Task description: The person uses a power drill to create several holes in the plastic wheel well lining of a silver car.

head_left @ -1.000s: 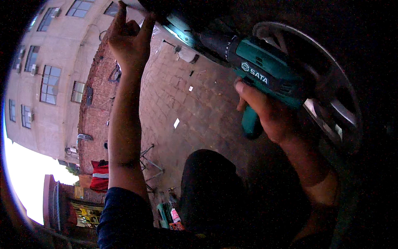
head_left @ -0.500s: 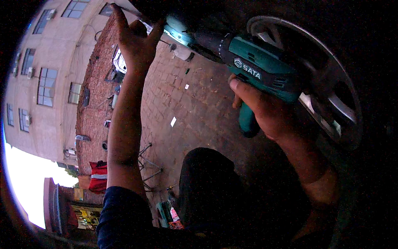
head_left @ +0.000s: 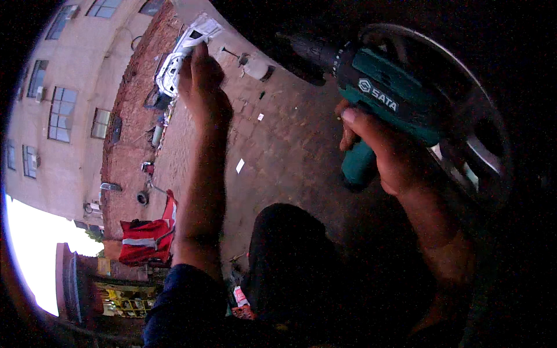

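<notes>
My right hand [head_left: 380, 148] grips the handle of a green and black cordless drill [head_left: 394, 75], its chuck pointing up-left toward a dark vehicle body [head_left: 258, 20]. A silver spoked wheel [head_left: 487, 153] stands just behind the drill. My left hand [head_left: 202, 81] is raised left of the drill, apart from it, below the edge of the dark body, with fingers curled; what is in them, if anything, I cannot make out. My dark-clad knee [head_left: 284, 243] is below the drill.
Paved ground [head_left: 272, 145] with scraps lies below. A red chair or cloth [head_left: 139, 235] stands left of my forearm. A silver panel [head_left: 169, 72], a tire [head_left: 142, 198] and a grey cylinder [head_left: 157, 134] are along a brick wall. A pale container [head_left: 255, 68] sits farther off.
My left hand has come down and right from the dark edge, its spread fingers now curled. The drill shifted slightly right, and its light no longer shines on the body.
</notes>
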`<state>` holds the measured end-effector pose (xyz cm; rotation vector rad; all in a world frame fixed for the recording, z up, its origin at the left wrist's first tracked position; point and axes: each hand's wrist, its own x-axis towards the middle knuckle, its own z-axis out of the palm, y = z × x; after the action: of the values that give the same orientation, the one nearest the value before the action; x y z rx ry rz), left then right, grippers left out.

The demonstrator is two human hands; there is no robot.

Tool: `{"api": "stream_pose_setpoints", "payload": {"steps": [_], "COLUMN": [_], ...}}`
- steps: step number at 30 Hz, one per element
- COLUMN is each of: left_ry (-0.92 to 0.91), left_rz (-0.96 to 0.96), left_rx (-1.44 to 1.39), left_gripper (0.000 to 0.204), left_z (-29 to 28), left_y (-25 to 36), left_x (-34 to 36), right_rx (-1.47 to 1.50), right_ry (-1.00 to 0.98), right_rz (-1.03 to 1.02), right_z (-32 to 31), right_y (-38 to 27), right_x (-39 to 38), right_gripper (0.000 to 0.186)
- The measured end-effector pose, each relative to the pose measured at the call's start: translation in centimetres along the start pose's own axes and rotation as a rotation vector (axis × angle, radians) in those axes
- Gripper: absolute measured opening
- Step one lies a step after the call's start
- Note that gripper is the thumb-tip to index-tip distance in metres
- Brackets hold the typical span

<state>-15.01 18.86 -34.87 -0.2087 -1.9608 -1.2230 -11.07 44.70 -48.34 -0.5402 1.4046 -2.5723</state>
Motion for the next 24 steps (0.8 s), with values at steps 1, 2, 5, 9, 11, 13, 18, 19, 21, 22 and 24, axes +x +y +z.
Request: {"api": "stream_pose_setpoints", "payload": {"steps": [1, 2, 5, 9, 11, 13, 18, 19, 21, 22, 24], "left_ry": [0.069, -0.119, -0.284, -0.157, 0.095, -0.051, -0.077, -0.068, -0.088, -0.111, -0.106], "left_rz": [-0.246, -0.399, -0.791, -0.927, -1.125, -1.303, -1.209, -1.165, -1.150, -1.136, -1.125], "left_rx": [-0.221, -0.235, -0.711, -1.004, -1.078, -0.908, -0.881, -0.882, -0.872, -0.857, -0.815], "left_gripper": [0.033, 0.040, 0.051, 0.023, 0.017, 0.025, 0.026, 0.025, 0.026, 0.027, 0.030], "left_z": [-0.6, 0.1, 2.6, 4.1, 4.0, 2.7, 2.8, 2.6, 2.1, 2.0, 1.7], "left_y": [-1.4, -0.8, 0.8, 0.0, -2.8, -3.8, -2.4, -2.8, -4.2, -4.2, -4.0], "left_x": [-2.0, -4.8, -9.6, -9.9, -11.5, -14.7, -16.7, -16.4, -16.2, -15.9, -15.7], "right_rx": [-0.005, 0.016, -0.013, -0.091, -0.054, -0.004, -0.038, -0.040, -0.064, -0.064, -0.060], "right_ry": [-0.007, -0.032, -0.059, -0.087, -0.055, -0.028, -0.045, -0.048, -0.086, -0.085, -0.071], "right_rz": [-0.004, 0.000, -0.001, 0.008, 0.002, 0.002, 0.012, 0.011, 0.005, 0.004, 0.025], "right_z": [0.3, 0.3, 0.1, -0.1, 0.0, 0.2, 0.1, -0.1, -0.6, -0.7, -0.7], "right_y": [-0.3, -0.6, -0.6, -0.4, -0.4, 0.0, 0.1, -0.2, -0.2, -0.3, -0.4], "right_x": [-0.1, -0.3, -0.8, -0.9, -1.3, -1.2, -1.3, -1.3, -1.4, -1.5, -1.9], "right_gripper": [0.023, 0.023, 0.023, 0.024, 0.023, 0.023, 0.022, 0.022, 0.021, 0.021, 0.021]}}
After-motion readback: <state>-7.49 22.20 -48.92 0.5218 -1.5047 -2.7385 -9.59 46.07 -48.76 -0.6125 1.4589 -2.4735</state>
